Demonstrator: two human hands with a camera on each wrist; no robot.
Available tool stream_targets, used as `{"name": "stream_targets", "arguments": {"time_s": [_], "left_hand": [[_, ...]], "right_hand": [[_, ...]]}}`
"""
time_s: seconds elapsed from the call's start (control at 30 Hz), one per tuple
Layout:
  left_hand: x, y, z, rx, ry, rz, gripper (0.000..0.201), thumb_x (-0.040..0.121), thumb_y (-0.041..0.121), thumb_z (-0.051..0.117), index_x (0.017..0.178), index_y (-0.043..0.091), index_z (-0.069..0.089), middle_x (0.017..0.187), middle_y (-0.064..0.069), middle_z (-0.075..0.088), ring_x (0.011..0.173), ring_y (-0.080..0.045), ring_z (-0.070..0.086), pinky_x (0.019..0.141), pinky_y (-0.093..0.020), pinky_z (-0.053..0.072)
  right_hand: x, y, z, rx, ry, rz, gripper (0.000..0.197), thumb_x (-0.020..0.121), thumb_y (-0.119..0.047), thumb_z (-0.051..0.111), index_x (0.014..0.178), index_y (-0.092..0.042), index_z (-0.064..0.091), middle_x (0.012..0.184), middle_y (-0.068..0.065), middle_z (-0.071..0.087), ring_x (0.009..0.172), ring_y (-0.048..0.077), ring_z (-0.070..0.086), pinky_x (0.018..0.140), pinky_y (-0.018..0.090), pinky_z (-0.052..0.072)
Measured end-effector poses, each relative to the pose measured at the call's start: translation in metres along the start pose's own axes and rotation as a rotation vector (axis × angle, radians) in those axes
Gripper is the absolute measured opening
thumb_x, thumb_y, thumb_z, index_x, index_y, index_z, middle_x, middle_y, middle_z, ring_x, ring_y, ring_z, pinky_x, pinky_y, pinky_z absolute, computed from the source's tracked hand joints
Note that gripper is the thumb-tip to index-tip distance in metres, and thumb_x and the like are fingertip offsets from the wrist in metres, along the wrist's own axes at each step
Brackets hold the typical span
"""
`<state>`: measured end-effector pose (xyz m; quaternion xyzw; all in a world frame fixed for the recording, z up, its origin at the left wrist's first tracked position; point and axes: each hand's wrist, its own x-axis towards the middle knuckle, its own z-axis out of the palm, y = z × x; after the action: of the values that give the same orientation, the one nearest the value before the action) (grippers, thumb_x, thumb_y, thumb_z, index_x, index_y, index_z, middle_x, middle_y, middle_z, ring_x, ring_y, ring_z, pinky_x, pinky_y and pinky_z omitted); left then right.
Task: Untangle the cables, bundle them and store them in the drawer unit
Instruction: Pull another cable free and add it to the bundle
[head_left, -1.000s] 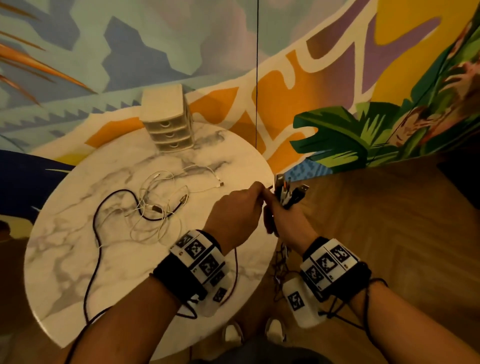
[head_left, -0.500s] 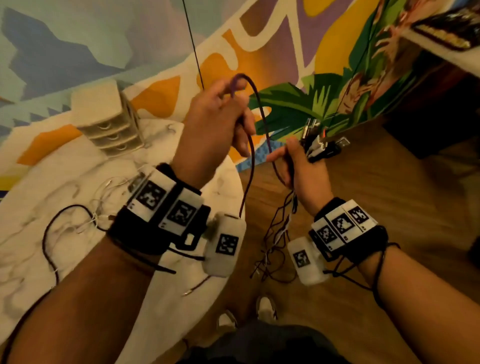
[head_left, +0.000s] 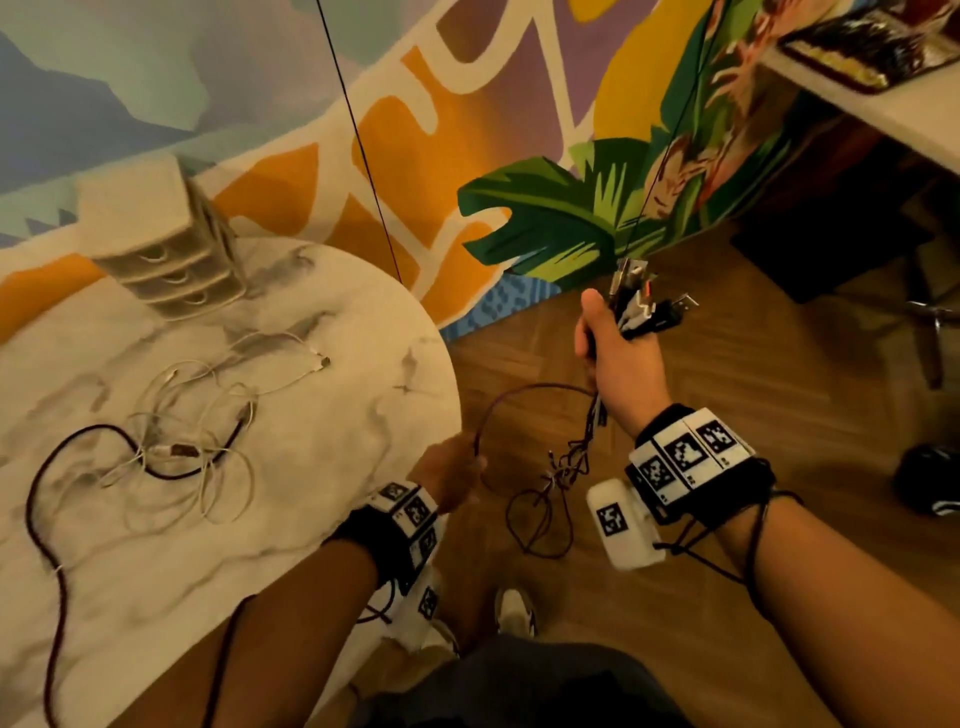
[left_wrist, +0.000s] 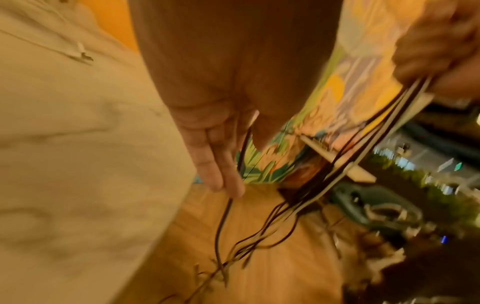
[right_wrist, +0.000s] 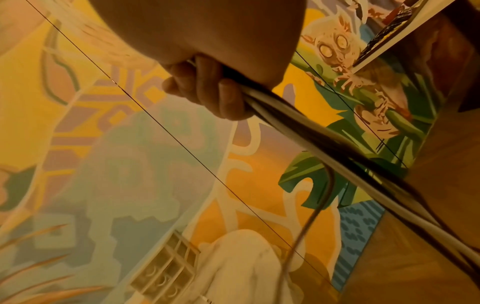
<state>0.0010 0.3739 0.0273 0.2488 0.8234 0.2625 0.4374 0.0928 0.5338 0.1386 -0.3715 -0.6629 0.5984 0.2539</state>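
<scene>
My right hand (head_left: 610, 340) is raised over the wooden floor and grips a bunch of cables (right_wrist: 324, 148), fingers (right_wrist: 215, 92) curled round it. Their plugs (head_left: 647, 306) stick up above the fist, and the ends hang in a knot (head_left: 563, 475). My left hand (head_left: 452, 475) is low by the table edge and pinches one dark cable (head_left: 519, 392), which arcs up to the right fist. That dark cable (left_wrist: 223, 216) runs down past my left fingers (left_wrist: 215, 164). More white and dark cables (head_left: 187, 431) lie tangled on the marble table (head_left: 337, 493). The beige drawer unit (head_left: 161, 244) stands at its far side, drawers closed.
A painted wall runs behind the table. My shoes (head_left: 514, 613) are on the floor below the hands. A white surface (head_left: 883, 98) juts in at top right, with a chair base (head_left: 930, 322) and a dark object (head_left: 930, 483) on the floor at right.
My left hand has dropped from high above the right fist to low beside the table edge, still on the dark cable, which now loops below. The right hand keeps its grip.
</scene>
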Motion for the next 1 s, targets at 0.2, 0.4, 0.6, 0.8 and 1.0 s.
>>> {"name": "stream_targets", "arguments": {"time_s": [0.2,0.4,0.6,0.8,1.0], "left_hand": [[0.005,0.02,0.0,0.294,-0.044,0.13,0.055,0.092,0.025,0.055,0.141,0.016,0.034,0.143,-0.009,0.039,0.126,-0.023,0.044,0.106,-0.036,0.036],[-0.016,0.123,-0.02,-0.199,0.01,0.595,0.039,0.083,0.012,0.066,0.119,0.015,0.054,0.114,0.001,0.057,0.105,-0.014,0.056,0.095,-0.033,0.046],[-0.022,0.157,-0.029,-0.566,-0.016,0.541,0.012,0.084,0.002,0.045,0.083,0.011,0.052,0.063,-0.013,0.051,0.052,-0.021,0.05,0.05,-0.027,0.047],[-0.027,0.157,-0.054,-0.854,-0.036,0.472,0.047,0.09,0.012,0.044,0.045,0.021,0.035,0.035,0.007,0.03,0.03,-0.009,0.024,0.036,-0.015,0.025],[-0.041,0.174,-0.093,0.027,0.36,0.604,0.047,0.09,0.016,0.055,0.046,0.025,0.042,0.041,0.01,0.035,0.035,-0.008,0.032,0.039,-0.016,0.022]], "right_hand": [[0.008,0.001,-0.001,0.031,-0.088,0.032,0.047,0.097,-0.039,0.044,0.056,-0.017,0.034,0.051,0.0,0.032,0.042,0.011,0.03,0.044,0.023,0.028],[0.015,-0.014,0.001,-0.023,-0.265,-0.127,0.039,0.097,-0.028,0.049,0.06,-0.019,0.041,0.06,-0.001,0.041,0.057,0.012,0.042,0.062,0.024,0.042],[0.028,-0.026,-0.003,0.102,-0.383,-0.163,0.039,0.086,-0.05,0.05,0.063,-0.018,0.051,0.077,0.014,0.058,0.081,0.041,0.059,0.056,0.029,0.054],[0.01,0.018,0.007,0.003,-0.76,-0.084,0.013,0.083,-0.022,0.064,0.093,-0.015,0.059,0.08,-0.01,0.064,0.075,0.006,0.06,0.069,0.027,0.049],[0.026,0.076,0.025,-0.345,-0.464,0.051,0.032,0.091,-0.02,0.059,0.06,-0.021,0.052,0.047,-0.01,0.044,0.041,0.001,0.038,0.05,0.02,0.029]]}}
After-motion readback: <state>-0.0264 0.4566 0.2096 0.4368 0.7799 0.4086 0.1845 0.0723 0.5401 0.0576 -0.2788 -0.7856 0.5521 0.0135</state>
